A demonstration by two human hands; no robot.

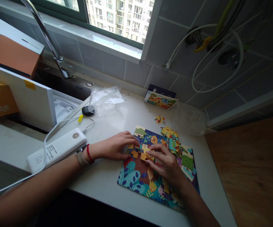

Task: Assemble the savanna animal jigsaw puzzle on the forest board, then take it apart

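Note:
A colourful jigsaw board (pixel 131 175) lies on the white counter, with loose puzzle pieces on top of it. At its left edge, my left hand (pixel 119 145) has thumb and fingers around a yellow-orange puzzle piece (pixel 134 154). Beside that one is another yellow-orange puzzle piece (pixel 147 155), gripped at its right side by the thumb and fingertips of my right hand (pixel 166 162). Part of the board is hidden under my right hand and forearm. A pile of puzzle pieces (pixel 174 145) sits on the board's upper right, and more yellow pieces (pixel 169 132) lie at its far edge.
A picture card (pixel 161 100) leans against the tiled wall. Clear plastic bags (pixel 107 97) (pixel 188 119) lie on the counter. At left are a white power bank (pixel 56 149) with a cable, a black mouse (pixel 88 110), a sink with a faucet (pixel 49 37), and boxes (pixel 11 53).

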